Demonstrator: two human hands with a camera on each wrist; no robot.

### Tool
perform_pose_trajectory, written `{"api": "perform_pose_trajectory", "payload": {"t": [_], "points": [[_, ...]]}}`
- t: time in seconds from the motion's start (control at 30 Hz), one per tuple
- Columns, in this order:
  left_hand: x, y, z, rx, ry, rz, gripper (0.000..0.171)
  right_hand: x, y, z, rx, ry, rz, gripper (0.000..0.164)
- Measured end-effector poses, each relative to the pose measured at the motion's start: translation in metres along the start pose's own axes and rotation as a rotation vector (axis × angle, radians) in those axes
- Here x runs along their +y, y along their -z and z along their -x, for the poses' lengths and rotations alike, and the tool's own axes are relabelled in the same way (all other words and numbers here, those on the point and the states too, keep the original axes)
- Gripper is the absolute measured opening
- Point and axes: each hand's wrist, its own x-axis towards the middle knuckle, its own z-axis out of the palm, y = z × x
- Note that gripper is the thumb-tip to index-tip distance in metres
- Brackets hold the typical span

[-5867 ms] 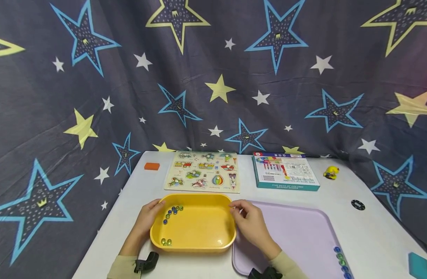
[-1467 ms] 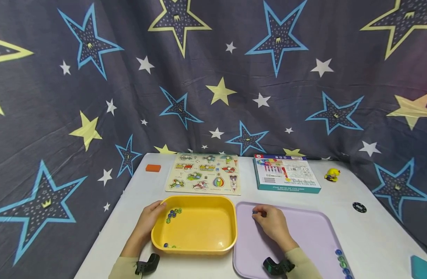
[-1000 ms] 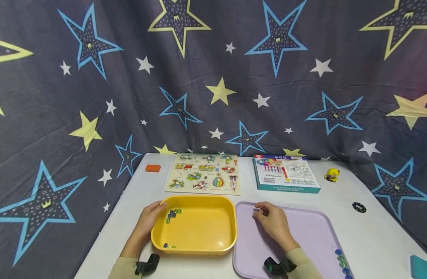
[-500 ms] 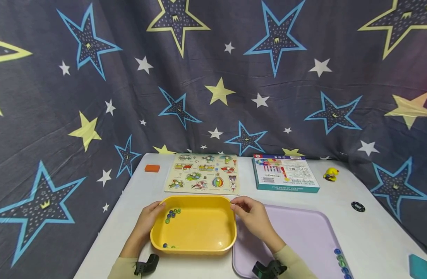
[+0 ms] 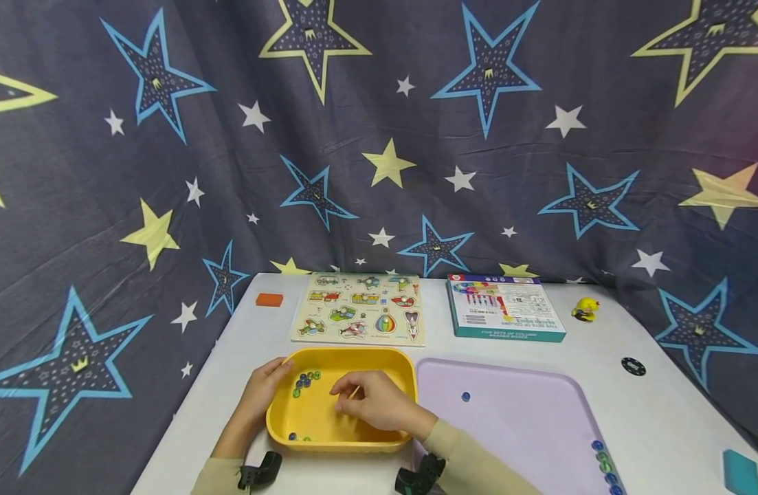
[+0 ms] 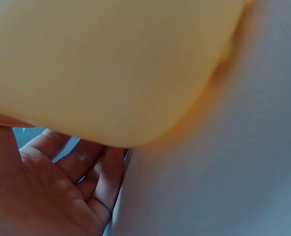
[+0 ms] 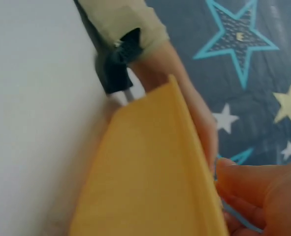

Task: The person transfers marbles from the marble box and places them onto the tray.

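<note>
A yellow plastic bin (image 5: 379, 440) stands on the table with blue and green marbles (image 5: 303, 383) near its left wall and several more in its front-left corner. My left hand (image 5: 261, 392) holds the bin's left side, thumb at the rim; in the left wrist view its fingers lie behind the wall. Over the bin's middle is my right hand (image 5: 379, 400), thumb and index finger bent and apart, with nothing visible between them. One blue marble (image 5: 466, 397) lies on the lilac tray (image 5: 515, 412); a row of marbles (image 5: 605, 466) runs along the tray's right edge.
Behind the bin lies a picture puzzle board (image 5: 360, 309). A flat boxed set (image 5: 505, 308) sits to its right, then a yellow duck toy (image 5: 585, 309) and a black chip (image 5: 633, 366). An orange block (image 5: 269, 300) is back left, a teal block (image 5: 741, 471) front right.
My right hand, earlier pinching a blue marble at the tray's back left, has moved left past the rim and over the bin. The single blue marble now lies on the tray. My left hand stays put.
</note>
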Motion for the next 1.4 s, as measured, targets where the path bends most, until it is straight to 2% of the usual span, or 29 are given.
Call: {"api": "perform_pose_trajectory", "payload": {"t": [0.23, 0.4, 0.6, 0.93, 1.27, 1.4], "points": [[0.0, 0.0, 0.0, -0.005, -0.008, 0.001, 0.041, -0.011, -0.015, -0.013, -0.179, -0.023, 0.06, 0.02], [0.0, 0.001, 0.0, -0.001, -0.013, 0.006, 0.044, -0.015, -0.022, -0.022, -0.238, -0.027, 0.064, 0.018], [-0.001, 0.0, 0.0, -0.01, -0.006, 0.022, 0.043, -0.01, -0.033, -0.03, -0.297, -0.046, 0.047, 0.016], [-0.002, 0.001, -0.001, -0.007, -0.023, 0.029, 0.043, -0.02, -0.049, -0.035, -0.364, -0.071, 0.144, 0.017], [-0.002, 0.002, 0.0, -0.009, -0.024, 0.045, 0.04, -0.019, -0.057, -0.038, -0.37, -0.103, 0.089, 0.007], [-0.002, 0.002, -0.001, -0.01, -0.024, 0.02, 0.042, -0.019, -0.057, -0.036, -0.353, -0.138, 0.063, 0.011]]}}
